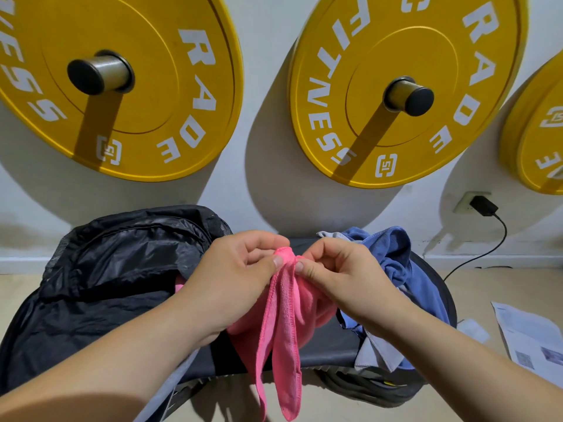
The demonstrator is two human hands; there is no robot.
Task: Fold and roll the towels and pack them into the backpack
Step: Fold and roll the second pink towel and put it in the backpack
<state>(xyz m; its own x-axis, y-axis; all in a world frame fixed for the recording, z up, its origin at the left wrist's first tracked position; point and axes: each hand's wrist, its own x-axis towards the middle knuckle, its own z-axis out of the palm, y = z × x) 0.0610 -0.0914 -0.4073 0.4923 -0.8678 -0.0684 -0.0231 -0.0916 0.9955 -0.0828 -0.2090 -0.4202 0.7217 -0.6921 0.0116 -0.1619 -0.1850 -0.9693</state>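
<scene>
Both hands pinch the pink towel (281, 318) at its top edge, left hand (237, 278) and right hand (338, 275) close together, just right of the black backpack (115, 269). Folding appears only begun; next the corners need spreading apart. Blue towel (396, 257) waits further right.

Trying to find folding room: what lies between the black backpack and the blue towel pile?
Head view: the left hand and right hand pinch the pink towel there, hanging over a strip of dark bench.
</scene>
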